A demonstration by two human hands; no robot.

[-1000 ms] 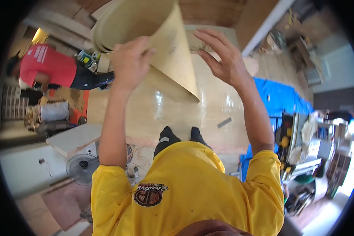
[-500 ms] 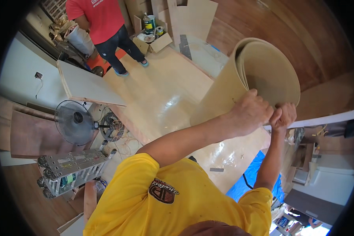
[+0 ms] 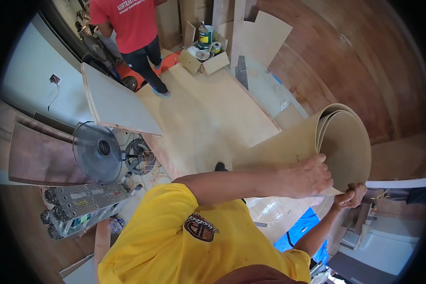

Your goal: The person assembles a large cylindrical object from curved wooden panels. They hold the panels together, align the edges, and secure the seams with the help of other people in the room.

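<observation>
Over the board [image 3: 203,109], you are holding the roll [image 3: 279,146] by its open end: your left fingers [image 3: 322,174] are gripping it, curled closed, your right fingers [image 3: 358,191] clamping it nearby.

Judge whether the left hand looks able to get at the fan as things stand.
Probably not: the left hand grips the rolled sheet on the picture's right, while the fan stands well away on its left.
</observation>
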